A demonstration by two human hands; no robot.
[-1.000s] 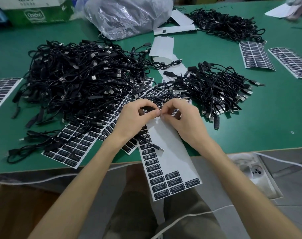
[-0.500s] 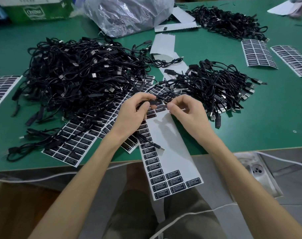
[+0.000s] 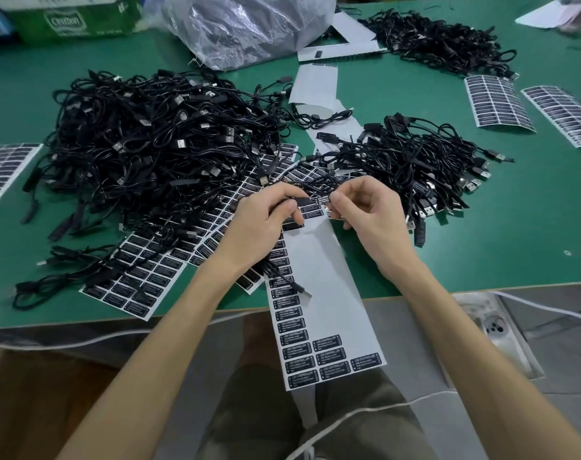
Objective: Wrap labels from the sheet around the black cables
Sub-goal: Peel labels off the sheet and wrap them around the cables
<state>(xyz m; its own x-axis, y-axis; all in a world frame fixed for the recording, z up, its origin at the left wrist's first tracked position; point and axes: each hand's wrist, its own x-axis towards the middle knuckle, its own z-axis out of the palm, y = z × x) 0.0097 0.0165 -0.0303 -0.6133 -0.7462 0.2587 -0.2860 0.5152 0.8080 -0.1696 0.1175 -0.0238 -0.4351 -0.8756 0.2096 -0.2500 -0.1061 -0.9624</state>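
My left hand (image 3: 262,224) pinches a black cable (image 3: 284,277) whose plug end trails down toward the table edge. A finger's width to its right, my right hand (image 3: 365,210) pinches a small black label (image 3: 325,200) between thumb and forefinger. Both hands hover over the white label sheet (image 3: 322,293), which hangs off the table's front edge and carries black labels along its left and bottom. A big tangle of black cables (image 3: 156,144) lies left of my hands, and a smaller pile (image 3: 415,161) lies to the right.
More label sheets (image 3: 139,277) lie under the big pile, at the far left (image 3: 3,171) and back right (image 3: 496,102). A clear plastic bag (image 3: 249,24), a green carton (image 3: 70,19) and another cable pile (image 3: 441,44) sit at the back of the green table (image 3: 531,227).
My hands have drawn slightly apart. The right hand now holds a label lifted off the sheet, while the left keeps its grip on the cable.
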